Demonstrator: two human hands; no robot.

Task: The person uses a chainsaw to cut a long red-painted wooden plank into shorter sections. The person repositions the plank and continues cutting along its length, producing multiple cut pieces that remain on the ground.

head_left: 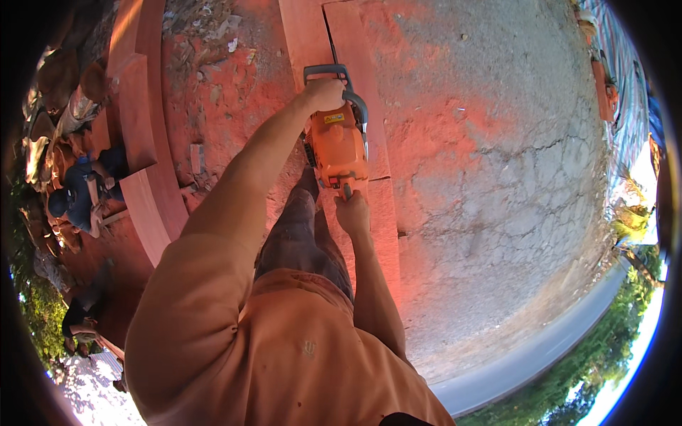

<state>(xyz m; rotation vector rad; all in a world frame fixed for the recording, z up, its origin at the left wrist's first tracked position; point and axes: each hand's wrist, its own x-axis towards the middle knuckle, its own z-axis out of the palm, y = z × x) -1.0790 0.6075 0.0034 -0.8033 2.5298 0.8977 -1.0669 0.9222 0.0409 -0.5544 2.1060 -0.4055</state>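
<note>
An orange chainsaw [339, 145] rests on a long reddish wooden plank [369, 106] that lies on the ground. Its bar runs forward into a dark cut line [329, 32] along the plank. My left hand [324, 92] grips the grey front handle on top of the saw. My right hand [352, 211] holds the rear handle just behind the orange body. My dark trouser leg [302, 234] stands beside the plank, under my left arm.
More reddish planks [145, 142] lie to the left, with red sawdust around them. A person in blue [78, 195] sits at the far left. Cracked concrete [497, 163] spreads to the right, a road [540, 348] beyond it.
</note>
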